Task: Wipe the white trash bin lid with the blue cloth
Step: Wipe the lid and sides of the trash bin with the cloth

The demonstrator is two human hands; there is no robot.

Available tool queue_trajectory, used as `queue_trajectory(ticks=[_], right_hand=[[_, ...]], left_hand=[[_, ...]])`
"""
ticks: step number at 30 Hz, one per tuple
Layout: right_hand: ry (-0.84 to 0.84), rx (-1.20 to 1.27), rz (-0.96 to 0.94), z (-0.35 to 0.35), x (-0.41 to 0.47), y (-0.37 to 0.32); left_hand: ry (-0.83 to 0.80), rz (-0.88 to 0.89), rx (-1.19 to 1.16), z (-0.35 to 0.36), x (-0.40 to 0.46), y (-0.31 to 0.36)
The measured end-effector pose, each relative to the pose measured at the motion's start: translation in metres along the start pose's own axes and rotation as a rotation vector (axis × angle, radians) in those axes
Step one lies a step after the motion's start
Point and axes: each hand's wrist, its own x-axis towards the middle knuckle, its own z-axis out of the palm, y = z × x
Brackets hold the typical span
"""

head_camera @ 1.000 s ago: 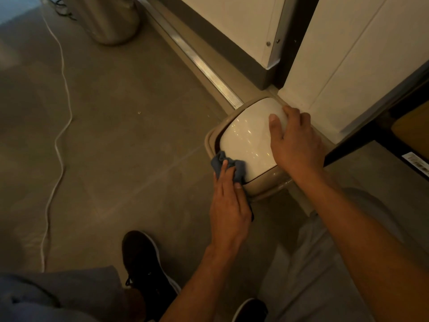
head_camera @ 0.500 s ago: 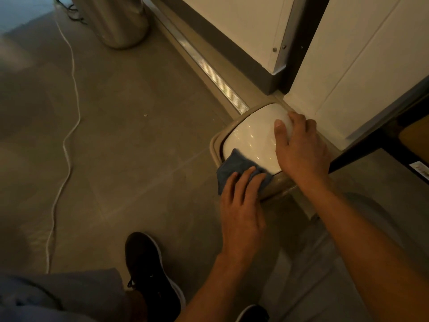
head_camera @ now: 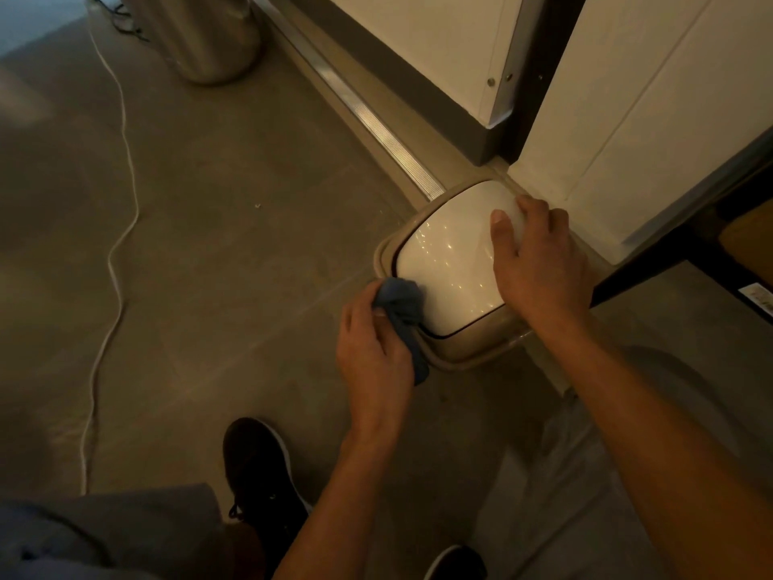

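Note:
The white trash bin lid sits in a beige rim on the floor by the white cabinets. My left hand is closed on the bunched blue cloth and presses it against the lid's near-left corner and the rim. My right hand lies flat on the lid's right side, thumb stretched across the white surface, fingers over the far right edge.
A metal cylinder bin stands at the back left. A white cable runs along the floor on the left. A metal floor rail leads to the bin. My black shoe is below my left hand. White cabinets stand right behind.
My left hand has pulled the cloth from the lid's front edge to its left corner and bunched it up. My right hand stays pressed on the lid.

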Motion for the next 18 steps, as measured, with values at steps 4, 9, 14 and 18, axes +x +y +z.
queue_trajectory(ticks=[4, 9, 14, 18], right_hand=[[-0.017, 0.010, 0.016, -0.001, 0.000, -0.002], [-0.014, 0.014, 0.018, -0.001, -0.001, -0.001], [-0.014, 0.006, 0.013, -0.001, -0.001, -0.001], [-0.012, -0.002, 0.011, -0.001, -0.001, 0.000]], left_hand=[[0.129, -0.088, -0.102, -0.015, 0.030, 0.019], [0.195, 0.043, -0.119, -0.019, 0.050, 0.032], [-0.050, -0.066, -0.035, 0.018, 0.025, 0.002], [-0.140, -0.064, -0.050, 0.031, -0.009, -0.010]])
